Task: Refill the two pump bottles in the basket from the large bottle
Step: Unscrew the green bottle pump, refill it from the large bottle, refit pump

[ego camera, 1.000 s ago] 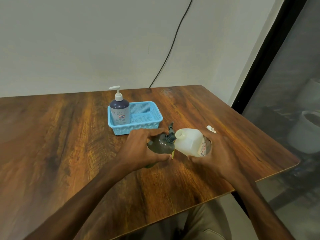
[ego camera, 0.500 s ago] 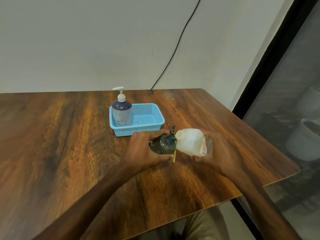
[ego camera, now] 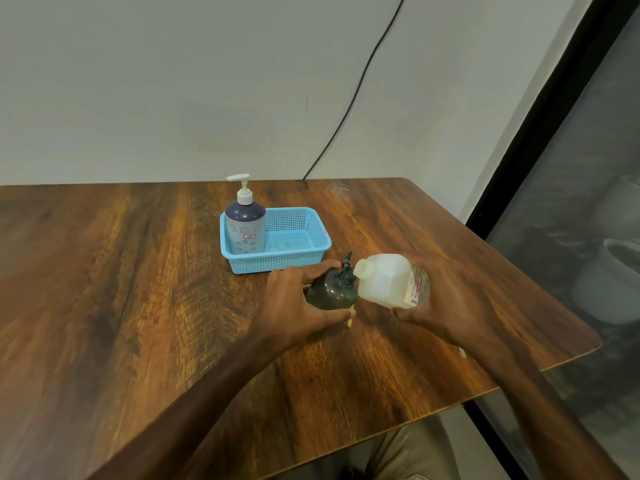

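Observation:
My left hand [ego camera: 298,299] grips a dark translucent pump bottle [ego camera: 332,289] standing on the table in front of the basket. My right hand [ego camera: 440,306] holds the large whitish bottle [ego camera: 388,280] tipped to the left, its open mouth against the dark bottle's neck. A dark pump head sticks up at that neck. A thin yellow stick [ego camera: 350,318] shows under my left thumb. The blue basket [ego camera: 294,263] holds a purple pump bottle [ego camera: 244,226] with a white pump, upright in its left end.
The wooden table [ego camera: 138,289] ends close to my right arm, with its rounded corner at the right. A black cable [ego camera: 353,105] runs down the wall behind. Dark glass with pale pots behind it stands at the right.
The view has tilted, so everything sits lower in the picture. Both hands keep their hold, and the large bottle stays tipped at the dark bottle's neck. The small white piece on the table is out of sight.

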